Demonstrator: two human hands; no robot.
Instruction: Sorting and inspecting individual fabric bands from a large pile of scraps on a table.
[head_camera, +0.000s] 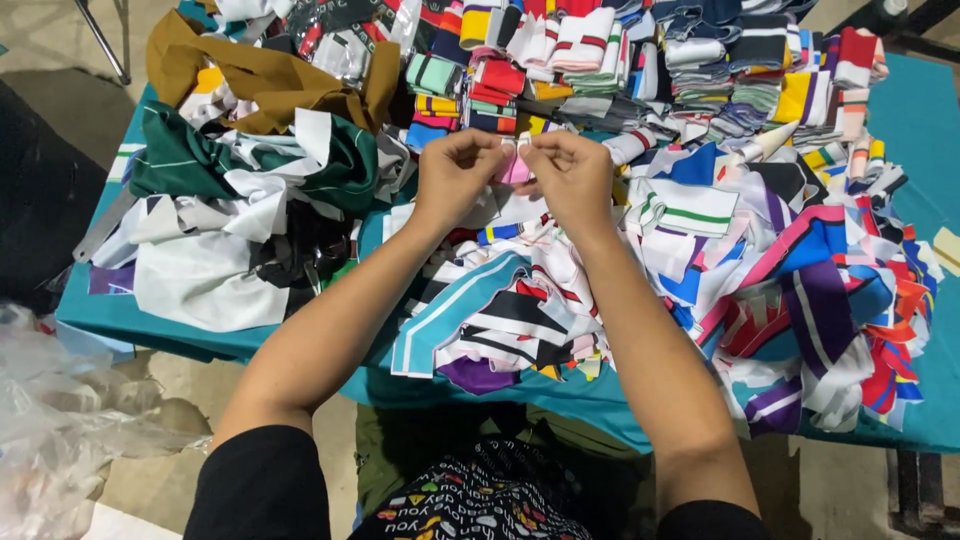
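Note:
My left hand (455, 175) and my right hand (572, 175) meet above the middle of a teal table (925, 120), both pinching one small pink and white fabric piece (514, 167) between their fingertips. Most of that piece is hidden by my fingers. Under my forearms lies a loose heap of striped fabric scraps (510, 320) in white, black, blue, red and purple.
Folded striped collar pieces (650, 60) are stacked in rows at the back. A brown cloth (265, 80) and green-and-white cloths (250, 165) are piled at the left. More coloured scraps (820, 290) cover the right. A clear plastic bag (50, 430) lies on the floor at lower left.

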